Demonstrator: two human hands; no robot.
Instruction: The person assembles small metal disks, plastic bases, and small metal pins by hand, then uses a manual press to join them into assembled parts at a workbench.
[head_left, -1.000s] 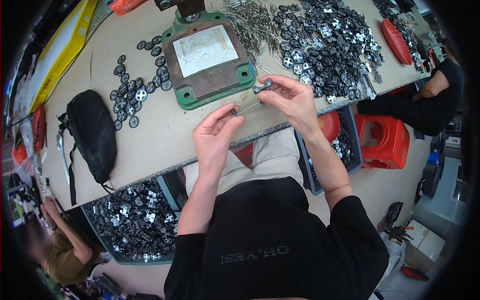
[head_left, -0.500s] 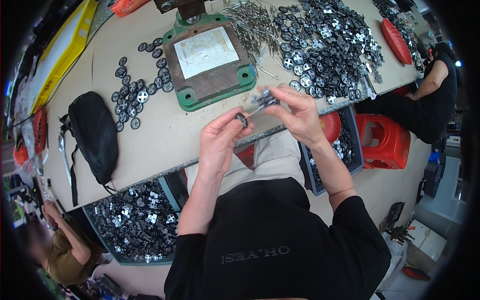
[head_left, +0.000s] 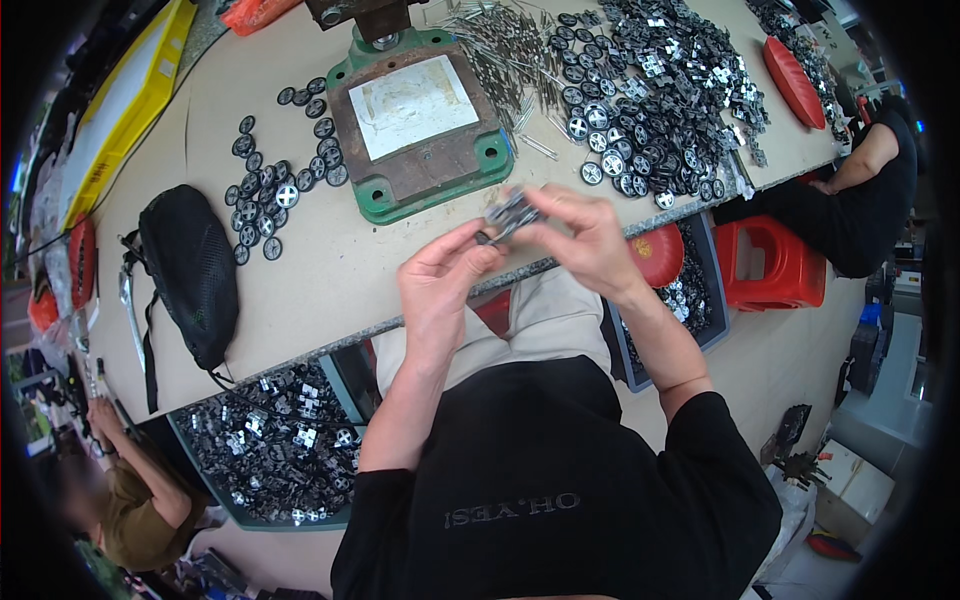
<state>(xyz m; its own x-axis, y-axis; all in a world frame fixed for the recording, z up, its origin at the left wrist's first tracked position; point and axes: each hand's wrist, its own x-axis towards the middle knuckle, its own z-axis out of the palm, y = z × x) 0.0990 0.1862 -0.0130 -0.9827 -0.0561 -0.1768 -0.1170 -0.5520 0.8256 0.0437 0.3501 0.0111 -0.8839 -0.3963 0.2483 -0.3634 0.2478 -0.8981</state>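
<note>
My left hand [head_left: 440, 280] pinches a small black toy wheel [head_left: 484, 239] between thumb and fingertips, just over the table's front edge. My right hand [head_left: 588, 240] grips a dark grey plastic toy-car part [head_left: 513, 213], blurred by motion. The part is right up against the wheel; the thin metal axle seen earlier between them is mostly hidden now. Behind my hands stands the green base [head_left: 378, 207] of a bench press, with a pale plate [head_left: 414, 107] on it. Loose black wheels [head_left: 262, 200] lie left of the base.
Metal rods [head_left: 505, 60], more wheels [head_left: 612, 150] and a heap of dark parts [head_left: 690, 75] cover the back right. A black pouch [head_left: 190, 275] lies left. Bins of parts [head_left: 345, 385] stand below the table edge, one with a red bowl [head_left: 657, 257]. Co-workers sit on both sides.
My right hand has moved a little left and brought the plastic part up to the wheel, so the gap with the bare axle has closed. My left hand has barely moved.
</note>
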